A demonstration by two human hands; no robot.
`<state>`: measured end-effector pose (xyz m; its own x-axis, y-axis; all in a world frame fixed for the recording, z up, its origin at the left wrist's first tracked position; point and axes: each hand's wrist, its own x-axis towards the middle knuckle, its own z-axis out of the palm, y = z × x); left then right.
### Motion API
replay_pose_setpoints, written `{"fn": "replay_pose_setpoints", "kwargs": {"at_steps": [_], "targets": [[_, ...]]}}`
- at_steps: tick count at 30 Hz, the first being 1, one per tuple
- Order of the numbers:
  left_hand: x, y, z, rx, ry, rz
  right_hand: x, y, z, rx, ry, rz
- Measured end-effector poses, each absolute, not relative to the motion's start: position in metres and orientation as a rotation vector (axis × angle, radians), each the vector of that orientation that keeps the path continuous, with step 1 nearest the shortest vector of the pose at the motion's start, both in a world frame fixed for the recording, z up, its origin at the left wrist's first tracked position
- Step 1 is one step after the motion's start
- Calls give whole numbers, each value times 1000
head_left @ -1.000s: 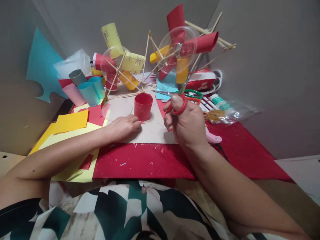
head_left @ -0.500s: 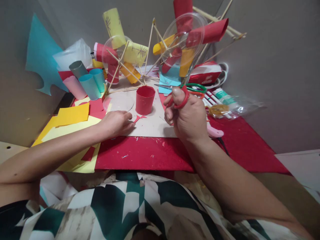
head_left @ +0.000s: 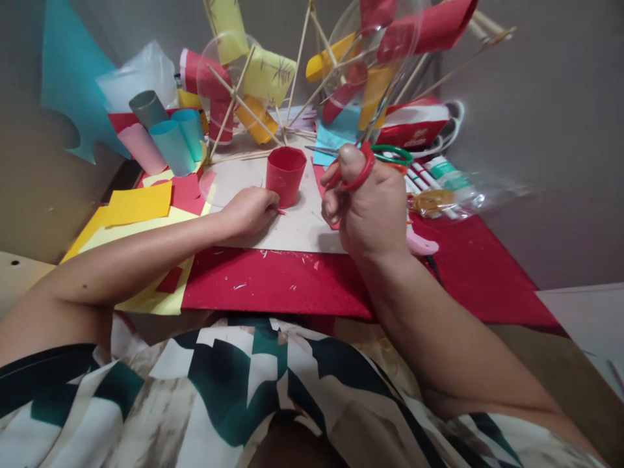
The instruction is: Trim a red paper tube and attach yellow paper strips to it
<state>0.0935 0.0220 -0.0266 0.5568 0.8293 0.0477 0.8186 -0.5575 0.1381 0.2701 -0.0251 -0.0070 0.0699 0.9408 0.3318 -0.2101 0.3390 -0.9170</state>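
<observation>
My right hand (head_left: 370, 208) is closed around red-handled scissors (head_left: 358, 170), thumb through a loop, held just above the grey card sheet (head_left: 297, 227). My left hand (head_left: 251, 209) rests on that sheet with fingers curled, pinching a small red paper scrap (head_left: 281, 211) whose tip pokes out beside the fingers. A red paper cup (head_left: 286, 174) stands upright right behind my left hand. A clear plastic disc (head_left: 231, 184) lies to the cup's left.
Two paper-and-stick pinwheel models (head_left: 244, 84) (head_left: 375, 58) stand at the back. Rolled paper tubes (head_left: 166, 140) sit at back left, yellow and orange sheets (head_left: 136, 208) at left, green-handled scissors (head_left: 394, 156), markers and a glue tube (head_left: 446, 172) at right, all on red paper (head_left: 302, 286).
My left hand drew back to the left, then came forward again to the cup's base and closed on the red scrap. The camera tilted down a little. My right hand kept the scissors.
</observation>
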Motion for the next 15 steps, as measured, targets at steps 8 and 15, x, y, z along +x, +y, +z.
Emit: {"fn": "replay_pose_setpoints", "kwargs": {"at_steps": [8, 15], "targets": [[99, 25, -24, 2690, 1462, -19, 269, -26, -9, -842, -1170, 957], [51, -23, 16, 2365, 1287, -466, 271, -32, -4, -750, -1115, 1002]]}}
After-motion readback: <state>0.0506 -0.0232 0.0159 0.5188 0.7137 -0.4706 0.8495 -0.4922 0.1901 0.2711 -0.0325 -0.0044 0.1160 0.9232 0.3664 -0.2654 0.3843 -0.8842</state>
